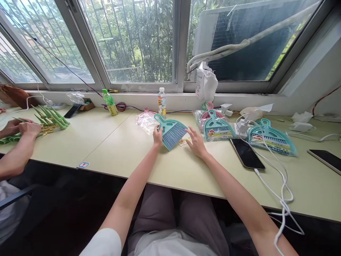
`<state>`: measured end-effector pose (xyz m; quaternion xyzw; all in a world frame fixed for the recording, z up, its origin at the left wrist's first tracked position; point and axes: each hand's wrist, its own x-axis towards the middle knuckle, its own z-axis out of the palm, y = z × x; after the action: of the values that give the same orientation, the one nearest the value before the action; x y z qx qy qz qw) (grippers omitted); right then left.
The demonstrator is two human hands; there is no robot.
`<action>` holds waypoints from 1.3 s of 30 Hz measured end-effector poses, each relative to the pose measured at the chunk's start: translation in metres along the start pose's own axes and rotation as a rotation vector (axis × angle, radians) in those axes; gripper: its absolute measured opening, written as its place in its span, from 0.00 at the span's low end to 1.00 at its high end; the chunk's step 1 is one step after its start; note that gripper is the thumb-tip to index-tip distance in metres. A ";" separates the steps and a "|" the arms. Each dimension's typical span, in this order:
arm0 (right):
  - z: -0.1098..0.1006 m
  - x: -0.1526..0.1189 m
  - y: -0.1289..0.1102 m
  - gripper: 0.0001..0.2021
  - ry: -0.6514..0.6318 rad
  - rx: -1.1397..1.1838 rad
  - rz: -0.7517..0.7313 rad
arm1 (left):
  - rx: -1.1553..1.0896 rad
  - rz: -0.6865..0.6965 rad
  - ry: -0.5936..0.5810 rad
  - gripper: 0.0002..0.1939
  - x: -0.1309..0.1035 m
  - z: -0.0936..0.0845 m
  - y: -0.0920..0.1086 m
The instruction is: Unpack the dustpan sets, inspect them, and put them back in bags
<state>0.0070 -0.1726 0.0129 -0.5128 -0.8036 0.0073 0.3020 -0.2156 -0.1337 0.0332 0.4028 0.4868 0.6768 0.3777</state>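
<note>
A teal dustpan with a small brush [174,133], blue-grey bristles showing, is tilted just above the table in front of me. My left hand [157,136] is closed round its left edge below the handle. My right hand [196,142] is at its right corner, fingers spread; whether the fingertips touch the pan or the table is hard to tell. Between the right hand and the bristles lies a small printed card [183,142], partly covered. Behind the dustpan, crumpled clear plastic wrap [147,122] lies over something pink.
Wrapped dustpan sets [218,128] are stacked at right, with another wrapped set [271,138] beyond. A phone [247,153] with white cables [283,188] lies nearby. A drink bottle [162,103] and a green bottle [110,103] stand behind. At left, another person's hands [28,128] handle green stalks [52,117].
</note>
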 end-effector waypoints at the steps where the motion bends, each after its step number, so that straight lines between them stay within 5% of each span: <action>1: 0.000 0.000 0.000 0.28 -0.001 -0.040 0.045 | -0.078 -0.054 -0.024 0.09 0.000 -0.002 0.000; 5: 0.004 -0.001 0.006 0.25 -0.235 -0.120 0.136 | -0.350 -0.313 -0.230 0.17 -0.004 -0.003 -0.001; 7: 0.005 -0.002 0.009 0.23 -0.311 -0.106 0.099 | -0.411 -0.338 -0.241 0.18 -0.007 -0.001 0.000; 15: 0.004 -0.001 0.007 0.19 -0.273 0.033 -0.008 | -0.464 -0.362 -0.264 0.22 -0.013 -0.001 0.002; 24: 0.000 0.000 0.002 0.20 -0.218 0.113 0.030 | -0.354 -0.342 -0.444 0.27 -0.018 -0.001 -0.004; 28: -0.006 0.002 0.000 0.16 -0.088 0.152 0.167 | -0.348 -0.332 -0.405 0.26 -0.016 -0.002 -0.004; 35: -0.041 0.004 0.002 0.27 0.624 0.409 0.435 | -0.294 -0.386 -0.442 0.26 -0.020 0.000 -0.001; 39: -0.045 -0.005 -0.018 0.26 0.636 0.329 0.312 | -0.292 -0.381 -0.616 0.28 -0.031 0.005 0.004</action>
<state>0.0154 -0.1989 0.0531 -0.5503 -0.5704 0.0227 0.6093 -0.1999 -0.1607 0.0322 0.4316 0.3153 0.5040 0.6784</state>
